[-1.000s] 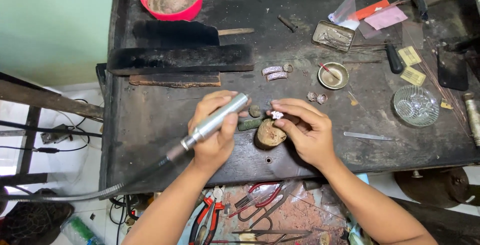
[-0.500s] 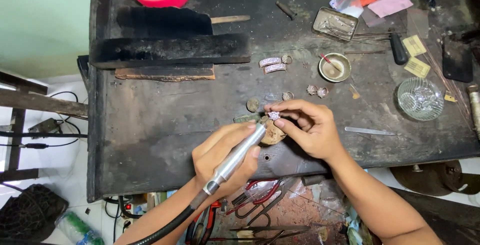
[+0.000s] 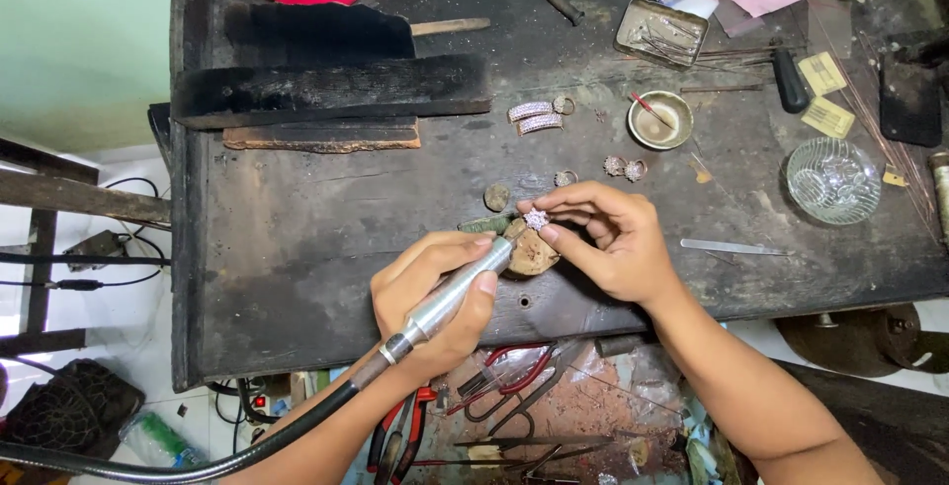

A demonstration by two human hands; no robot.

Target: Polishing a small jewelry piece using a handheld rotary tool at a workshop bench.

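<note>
Here we have the left hand (image 3: 435,297) wrapped around a metal rotary tool (image 3: 450,297), fingers curled and pressed along its barrel like a pen, with the hose trailing off toward the lower left. The right hand (image 3: 613,243) pinches a small sparkling ring (image 3: 537,218) between thumb and fingertips, holding it just above a worn wooden peg (image 3: 532,253) at the front edge of the dark workbench (image 3: 297,248). The tool's tip points up at the ring and looks to be touching it or very close; we cannot tell which.

To do this well, we would judge that the ring should rest firmly against the peg so it cannot spin in the pinch, and that the heel of the left hand should brace on the bench edge. Light pressure seems wise, since the stones look tiny. Other rings (image 3: 621,166) and two curved silver pieces (image 3: 534,116) lie farther back, near a small brass bowl (image 3: 659,119) and a glass dish (image 3: 832,180), well apart from the working spot.
</note>
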